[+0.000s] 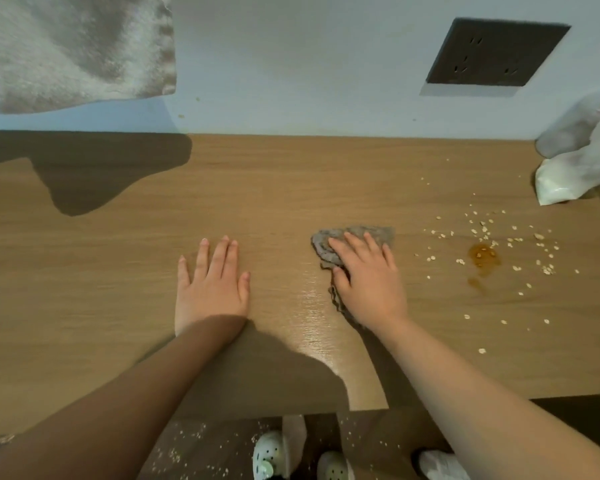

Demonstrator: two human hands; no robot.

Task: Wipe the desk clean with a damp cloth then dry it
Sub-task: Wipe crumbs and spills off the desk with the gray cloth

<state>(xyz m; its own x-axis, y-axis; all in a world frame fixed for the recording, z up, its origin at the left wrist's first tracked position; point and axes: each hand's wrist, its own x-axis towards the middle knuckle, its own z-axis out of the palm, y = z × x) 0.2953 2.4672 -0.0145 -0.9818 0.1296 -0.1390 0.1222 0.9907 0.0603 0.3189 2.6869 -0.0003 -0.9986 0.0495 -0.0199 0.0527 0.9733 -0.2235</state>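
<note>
At the far left a pale towel [77, 50] hangs against the wall [291, 64], and its dark shadow falls on the far left part of the desk [118, 271]. The desk is wood-grained and runs the whole width of the view, its far edge meeting the wall.

The left hand [210, 285] lies flat on the desk left of centre, palm down. Its fingers are straight and slightly spread, and it holds nothing.

Just right of it, a wet sheen [312, 323] runs over the wood from the middle toward the near edge.

The cloth [354, 237], grey and crumpled, lies on the desk right of centre. The right hand [366, 278] presses on it, palm down. The fingers are laid out straight over the cloth, not curled round it, and the thumb rests at the cloth's left edge. Part of the cloth shows beyond the fingertips and a thin strip of it trails along the near left side of the hand.

On the wall above, a dark socket plate [496, 53] is set to the right.

Right of the cloth, apart from it, pale flakes [482, 233] are scattered over the desk around a brown stain [482, 256], with a smaller brown smear just nearer.

At the far right edge a white plastic bag [582, 161] sits by the wall.

Below the near edge, more flakes dot the floor [187, 441] beside pale shoes [269, 455].
</note>
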